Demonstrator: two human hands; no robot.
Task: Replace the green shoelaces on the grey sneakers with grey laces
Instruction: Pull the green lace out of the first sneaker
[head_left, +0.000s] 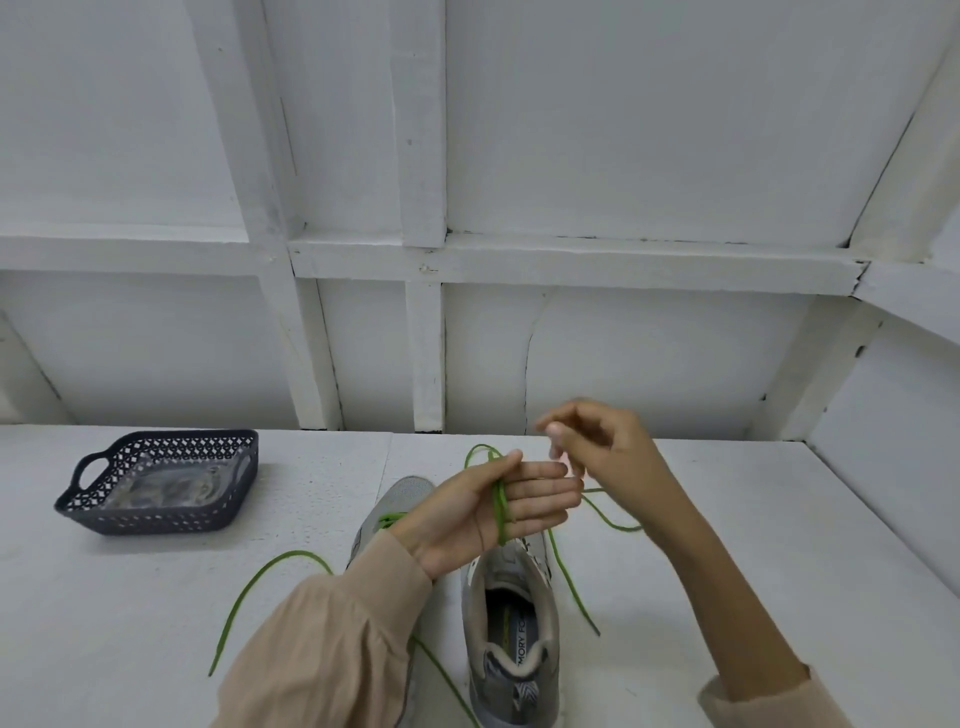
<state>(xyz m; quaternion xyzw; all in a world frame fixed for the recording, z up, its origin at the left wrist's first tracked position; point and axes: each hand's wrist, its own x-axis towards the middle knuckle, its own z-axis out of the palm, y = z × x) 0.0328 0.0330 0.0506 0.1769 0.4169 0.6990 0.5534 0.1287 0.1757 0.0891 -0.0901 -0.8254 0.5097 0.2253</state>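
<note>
**Now: green lace coiled round my left fingers**

Here, in the head view, my left hand (467, 514) lies palm up over the sneakers. Its fingers (545, 493) are straight and together, not clenched. A green lace (501, 504) is wound in several turns round them, and one loop stands up at twelve o'clock of the palm.

My right hand (602, 447) hovers just beside those fingertips, at two o'clock from the left one. It is loosely curled and blurred, so I cannot tell whether it pinches the lace. A length of the lace runs out from under it toward four o'clock, across the table (779, 519).

The right sneaker (514, 670) stands at five o'clock of my left hand, heel toward me. The left sneaker (402, 493) shows its toe at nine o'clock, with green in its eyelets. Another green strand (249, 592) curves over the table at seven o'clock.

Well apart at ten o'clock, a dark basket (156, 525) holds a clear packet (166, 486). Its greyish contents are unclear.
</note>
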